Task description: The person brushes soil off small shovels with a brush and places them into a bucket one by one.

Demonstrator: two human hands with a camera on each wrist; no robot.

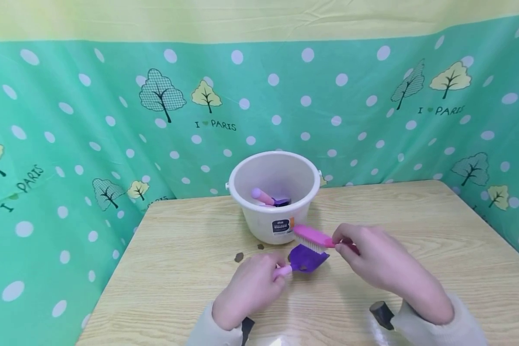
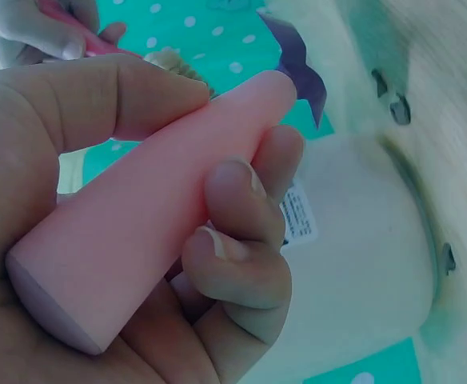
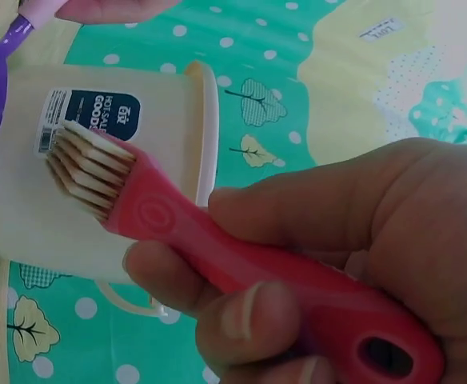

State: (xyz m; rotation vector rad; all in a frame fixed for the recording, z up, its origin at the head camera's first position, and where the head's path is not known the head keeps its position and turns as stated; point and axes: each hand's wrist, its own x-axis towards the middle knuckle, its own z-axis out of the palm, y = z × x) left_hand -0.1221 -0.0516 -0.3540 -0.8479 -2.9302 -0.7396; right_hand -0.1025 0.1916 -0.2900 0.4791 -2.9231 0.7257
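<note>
My left hand (image 1: 253, 286) grips the pink handle of a small shovel (image 1: 306, 259), whose purple blade is low over the table in front of the bucket. In the left wrist view the fingers wrap the thick handle (image 2: 153, 208). A pink brush (image 1: 312, 235) with pale bristles is held by my right hand (image 1: 374, 254), the bristles above the shovel blade. The right wrist view shows my thumb and fingers round the brush handle (image 3: 297, 296). Dark flat bits (image 1: 239, 257) lie on the table beside the left hand.
A white bucket (image 1: 255, 223) stands at the back of the wooden table (image 1: 177, 269). Inside it leans another pink-handled tool (image 1: 263, 196) with a purple part. A green dotted curtain (image 1: 285, 110) hangs behind the table and at its sides.
</note>
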